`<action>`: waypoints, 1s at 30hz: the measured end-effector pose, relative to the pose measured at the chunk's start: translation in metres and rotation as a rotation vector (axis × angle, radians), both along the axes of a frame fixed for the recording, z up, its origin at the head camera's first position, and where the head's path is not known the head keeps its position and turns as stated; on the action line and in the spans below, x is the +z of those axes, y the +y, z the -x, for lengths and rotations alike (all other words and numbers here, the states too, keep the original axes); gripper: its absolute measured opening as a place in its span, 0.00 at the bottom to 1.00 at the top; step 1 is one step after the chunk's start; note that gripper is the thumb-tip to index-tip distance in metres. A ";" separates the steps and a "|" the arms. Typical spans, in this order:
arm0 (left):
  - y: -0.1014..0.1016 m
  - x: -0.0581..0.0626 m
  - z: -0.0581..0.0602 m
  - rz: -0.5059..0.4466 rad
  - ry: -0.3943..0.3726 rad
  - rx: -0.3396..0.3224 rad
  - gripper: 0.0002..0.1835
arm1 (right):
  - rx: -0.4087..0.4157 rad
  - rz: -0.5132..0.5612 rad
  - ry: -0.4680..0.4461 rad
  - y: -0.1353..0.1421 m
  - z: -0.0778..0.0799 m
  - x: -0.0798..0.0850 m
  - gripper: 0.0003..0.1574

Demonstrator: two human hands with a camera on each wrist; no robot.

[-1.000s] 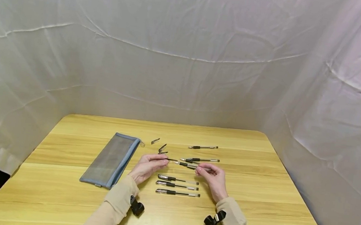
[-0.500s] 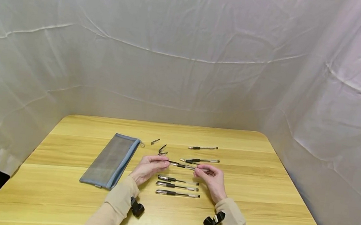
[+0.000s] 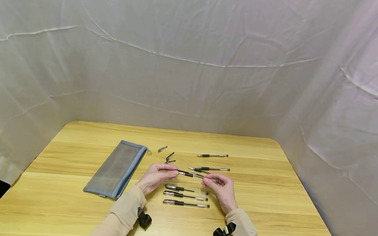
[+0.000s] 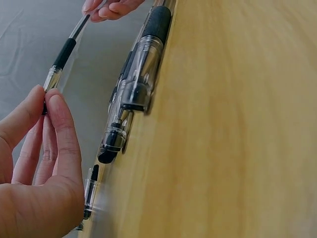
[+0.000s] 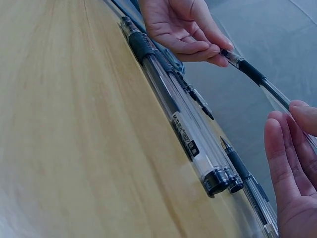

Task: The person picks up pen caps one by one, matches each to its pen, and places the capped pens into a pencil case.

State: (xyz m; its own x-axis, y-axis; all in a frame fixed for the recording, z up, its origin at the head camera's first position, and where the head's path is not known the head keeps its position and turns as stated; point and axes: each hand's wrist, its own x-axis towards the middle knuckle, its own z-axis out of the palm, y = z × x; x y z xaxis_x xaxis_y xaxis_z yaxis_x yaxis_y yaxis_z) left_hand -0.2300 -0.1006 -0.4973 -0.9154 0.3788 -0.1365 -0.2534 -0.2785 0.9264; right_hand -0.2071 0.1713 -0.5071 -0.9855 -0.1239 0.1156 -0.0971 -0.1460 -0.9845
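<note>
Pouch [image 3: 111,169] lies on desk [image 3: 270,203], loose caps [image 3: 162,149] just right. Left hand [image 3: 156,176] pinches cap [image 4: 53,77] at tip of pen [image 4: 65,52], aloft; right hand [image 3: 222,189] pinches its rear. Off-axis push could jam cap or twist pen loose.

The head camera looks forward and down from above, wide enough to take in most of the table [image 3: 270,203] and the curtain [image 3: 179,74] behind. The left wrist camera [image 3: 144,220] sits low and near, tilted sideways, and faces past the left hand [image 3: 156,177]. The right wrist camera [image 3: 219,235] looks from the opposite side, equally near, past the right hand [image 3: 222,191]. Both wrist views share the held pen [image 3: 188,174] and both hands
</note>
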 end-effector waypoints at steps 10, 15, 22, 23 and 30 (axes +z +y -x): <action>0.002 0.000 0.000 -0.001 -0.006 0.003 0.21 | 0.023 0.027 0.016 0.004 0.000 0.001 0.21; 0.004 0.001 0.000 0.009 -0.007 0.012 0.24 | 0.030 0.028 0.016 0.004 0.001 0.002 0.21; 0.005 0.001 0.000 0.007 -0.008 0.017 0.21 | 0.020 0.034 -0.024 0.005 0.000 0.005 0.12; 0.005 0.001 0.000 0.010 -0.009 0.018 0.22 | 0.021 0.034 -0.027 0.004 0.000 0.005 0.11; 0.005 0.003 0.000 0.037 0.004 0.021 0.23 | 0.034 0.057 -0.018 0.004 0.001 0.003 0.09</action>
State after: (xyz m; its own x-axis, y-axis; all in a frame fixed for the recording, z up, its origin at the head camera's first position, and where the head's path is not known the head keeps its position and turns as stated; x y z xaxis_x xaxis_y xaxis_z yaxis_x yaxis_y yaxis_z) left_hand -0.2299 -0.0960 -0.4939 -0.9237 0.3539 -0.1465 -0.2441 -0.2494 0.9371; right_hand -0.2078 0.1757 -0.5044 -0.9828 -0.1515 0.1060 -0.0737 -0.2052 -0.9759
